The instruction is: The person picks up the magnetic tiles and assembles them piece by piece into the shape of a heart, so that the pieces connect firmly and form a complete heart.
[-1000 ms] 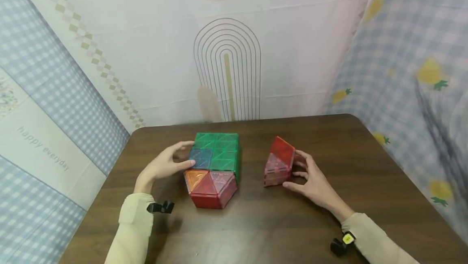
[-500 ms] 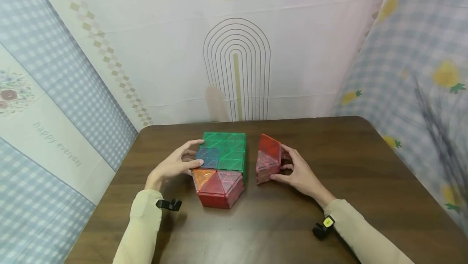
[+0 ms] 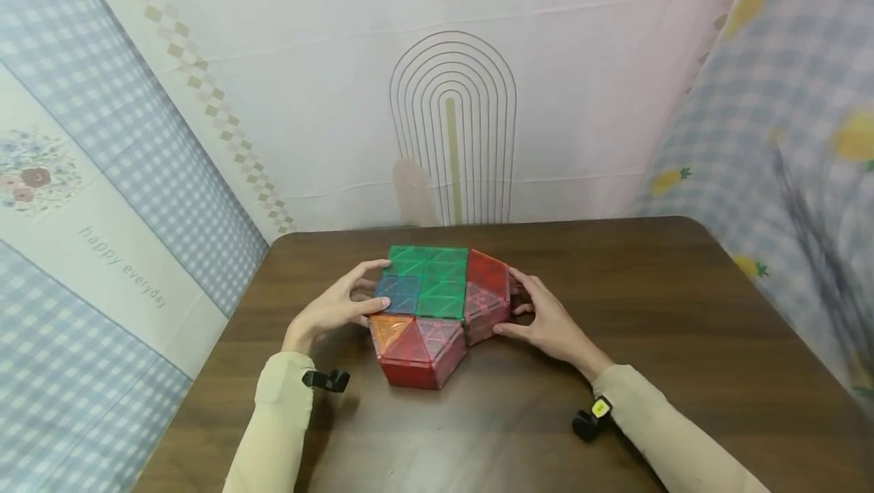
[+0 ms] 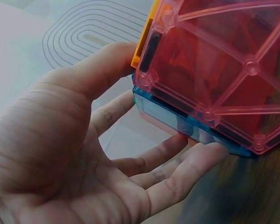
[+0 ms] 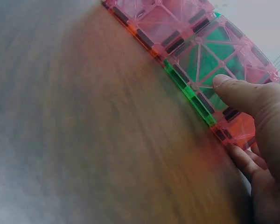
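A block of translucent magnetic tiles stands mid-table in the head view, with a green top [image 3: 442, 292] and one blue square [image 3: 401, 294] in it. Along its front is a half-hexagon section [image 3: 413, 353] in orange, red and pink. My left hand [image 3: 332, 309] grips the block's left side, thumb at the blue square's edge; its fingers [image 4: 154, 154] reach along the side. On the right, my right hand [image 3: 546, 324] holds a red-and-pink magnetic tile piece [image 3: 488, 297] against the green side. The right thumb [image 5: 233, 88] presses a pink triangle-ribbed face.
The brown wooden table [image 3: 614, 273] extends around the block. Behind it hangs a pale printed cloth [image 3: 328, 98], with checked cloth [image 3: 737, 136] on the right. Each wrist wears a black camera strap [image 3: 326, 380].
The right hand has brought the red-and-pink piece leftward until it meets the green block's right side. The left hand keeps its hold on the block. The head view has shifted slightly.
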Demonstrator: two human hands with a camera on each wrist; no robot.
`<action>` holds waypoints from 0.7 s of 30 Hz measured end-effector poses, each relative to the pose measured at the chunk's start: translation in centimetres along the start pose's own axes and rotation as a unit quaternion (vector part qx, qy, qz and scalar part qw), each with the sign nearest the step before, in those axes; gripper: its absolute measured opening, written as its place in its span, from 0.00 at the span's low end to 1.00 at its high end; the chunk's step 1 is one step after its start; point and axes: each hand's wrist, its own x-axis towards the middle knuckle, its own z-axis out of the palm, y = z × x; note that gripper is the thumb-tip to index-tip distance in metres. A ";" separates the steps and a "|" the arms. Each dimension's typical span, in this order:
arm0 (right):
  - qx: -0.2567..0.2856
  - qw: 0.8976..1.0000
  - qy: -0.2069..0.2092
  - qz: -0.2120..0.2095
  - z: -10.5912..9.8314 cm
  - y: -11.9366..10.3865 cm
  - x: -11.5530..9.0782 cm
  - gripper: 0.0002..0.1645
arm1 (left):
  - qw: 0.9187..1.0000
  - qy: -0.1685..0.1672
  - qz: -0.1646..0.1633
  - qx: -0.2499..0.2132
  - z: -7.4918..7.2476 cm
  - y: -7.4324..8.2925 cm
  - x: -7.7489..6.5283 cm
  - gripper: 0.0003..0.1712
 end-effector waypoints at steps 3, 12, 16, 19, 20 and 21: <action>-0.003 1.000 0.002 0.005 -0.5 0.1 -0.4 0.67 | 1.000 -0.002 0.000 0.005 0.4 0.5 0.3 0.44; 0.011 0.998 0.054 0.020 -1.5 0.9 -0.9 0.57 | 0.994 0.051 0.061 0.081 0.5 2.1 2.1 0.39; 0.010 0.998 0.066 0.016 -1.6 0.8 -1.0 0.48 | 0.985 0.107 0.101 0.094 0.5 3.5 2.1 0.35; 0.014 0.997 0.070 0.008 -1.8 0.7 -1.1 0.43 | 0.978 0.139 0.125 0.093 0.8 4.6 1.6 0.31; 0.017 0.997 0.070 0.007 -1.8 0.7 -1.2 0.41 | 0.975 0.148 0.131 0.099 0.9 4.9 1.3 0.30; 0.021 0.997 0.069 0.006 -1.8 0.8 -1.3 0.39 | 0.972 0.156 0.137 0.106 1.1 5.1 1.1 0.29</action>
